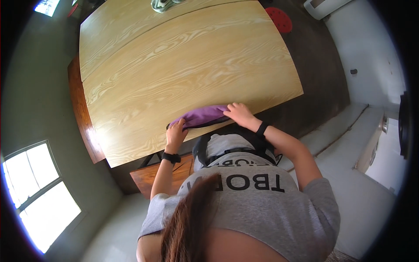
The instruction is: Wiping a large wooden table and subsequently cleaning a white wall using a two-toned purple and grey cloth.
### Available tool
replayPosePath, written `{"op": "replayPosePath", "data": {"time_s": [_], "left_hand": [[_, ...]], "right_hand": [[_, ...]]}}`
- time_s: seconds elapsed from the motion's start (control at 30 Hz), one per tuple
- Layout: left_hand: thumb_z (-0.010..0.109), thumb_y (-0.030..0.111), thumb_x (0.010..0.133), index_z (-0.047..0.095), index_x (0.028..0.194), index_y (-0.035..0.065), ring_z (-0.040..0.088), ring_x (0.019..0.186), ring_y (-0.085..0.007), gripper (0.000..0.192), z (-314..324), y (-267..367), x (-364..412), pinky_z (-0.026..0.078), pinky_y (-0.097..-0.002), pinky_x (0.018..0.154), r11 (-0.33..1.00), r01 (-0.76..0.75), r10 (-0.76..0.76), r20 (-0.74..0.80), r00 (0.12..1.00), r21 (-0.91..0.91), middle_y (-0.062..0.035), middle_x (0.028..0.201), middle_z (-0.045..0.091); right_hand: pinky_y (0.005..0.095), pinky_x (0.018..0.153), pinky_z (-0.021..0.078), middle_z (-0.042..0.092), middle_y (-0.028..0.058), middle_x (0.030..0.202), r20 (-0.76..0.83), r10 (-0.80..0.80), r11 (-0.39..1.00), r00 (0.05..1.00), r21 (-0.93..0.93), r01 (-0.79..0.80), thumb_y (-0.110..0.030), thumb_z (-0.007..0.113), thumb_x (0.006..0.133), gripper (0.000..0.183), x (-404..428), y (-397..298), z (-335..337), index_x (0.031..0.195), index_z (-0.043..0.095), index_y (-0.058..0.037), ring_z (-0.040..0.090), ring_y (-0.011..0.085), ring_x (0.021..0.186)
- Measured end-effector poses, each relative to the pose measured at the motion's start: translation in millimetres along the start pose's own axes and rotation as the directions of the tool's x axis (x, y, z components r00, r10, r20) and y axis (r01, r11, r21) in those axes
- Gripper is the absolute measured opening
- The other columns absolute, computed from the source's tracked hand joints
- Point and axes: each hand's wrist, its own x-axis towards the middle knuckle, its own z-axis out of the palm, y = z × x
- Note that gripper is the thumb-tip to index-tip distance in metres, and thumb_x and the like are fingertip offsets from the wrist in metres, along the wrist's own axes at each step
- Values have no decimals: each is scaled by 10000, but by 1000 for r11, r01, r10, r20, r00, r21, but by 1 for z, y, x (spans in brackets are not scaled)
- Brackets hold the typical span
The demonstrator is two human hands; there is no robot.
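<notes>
A folded purple cloth item with a dark edge (204, 117) lies along the near edge of the wood-grain table (196, 65). My left hand (176, 132) grips its left end, fingertips on top and thumb at the near side. At its right end, my right hand (240, 114) pinches the purple fabric between thumb and fingers. Both wrists wear dark bands. What the cloth item is exactly cannot be told.
A pale green and white cloth (161, 5) sits at the table's far edge. A red round stool (279, 20) stands beyond the right side. Brown wooden benches are at the left (83, 114) and near left (144, 178). A window is at lower left.
</notes>
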Motion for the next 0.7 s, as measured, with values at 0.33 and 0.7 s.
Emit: {"op": "replayPosePath", "data": {"time_s": [0.33, 0.7], "left_hand": [[648, 171, 750, 528, 1124, 140, 575, 923, -327, 394, 76, 171, 99, 460, -441, 785, 983, -173, 182, 189, 965, -62, -126, 921, 584], [628, 128, 768, 542, 1090, 168, 624, 808, -291, 336, 89, 198, 158, 512, -419, 643, 983, -135, 136, 2, 991, 121, -95, 878, 581]], "right_hand": [[390, 785, 438, 519, 123, 992, 21, 315, 948, 949, 26, -316, -162, 517, 832, 208, -135, 177, -26, 1013, 621, -161, 521, 289, 983], [380, 736, 422, 530, 67, 890, -203, 102, 995, 974, 23, -99, -109, 505, 788, 153, -87, 259, -31, 914, 590, -127, 531, 249, 884]]}}
